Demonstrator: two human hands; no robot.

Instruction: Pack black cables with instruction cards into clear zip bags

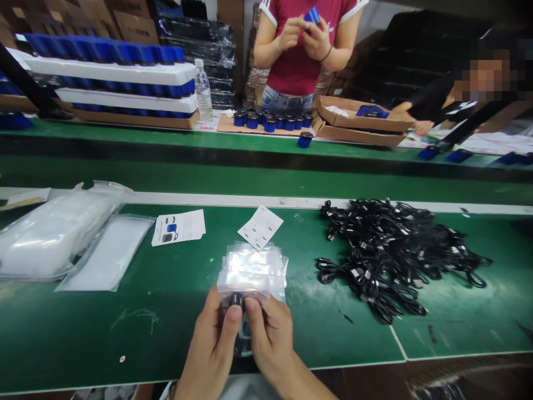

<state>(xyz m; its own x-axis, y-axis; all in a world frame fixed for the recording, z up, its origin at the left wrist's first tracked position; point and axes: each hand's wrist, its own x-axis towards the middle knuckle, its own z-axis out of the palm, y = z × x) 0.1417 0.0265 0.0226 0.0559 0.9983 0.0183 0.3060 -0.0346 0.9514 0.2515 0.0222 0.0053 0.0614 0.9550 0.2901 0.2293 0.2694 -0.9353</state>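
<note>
My left hand (214,341) and my right hand (268,330) meet at the near edge of the green table, both pinching a small clear plastic bag (241,311) with a dark round item inside. The thumbs press together on the bag's top. Just beyond my fingers lies a stack of clear zip bags (254,266). A pile of black cables (387,255) lies to the right. Two printed leaflets, one (179,226) to the left and one (261,226) straight ahead, lie farther back.
Large clear bags (58,233) lie at the left. Across the conveyor (266,166), a person in a red shirt (306,39) handles a blue item; blue caps (270,119) sit on cardboard. White trays of blue parts (112,72), a water bottle (203,91), another person at right.
</note>
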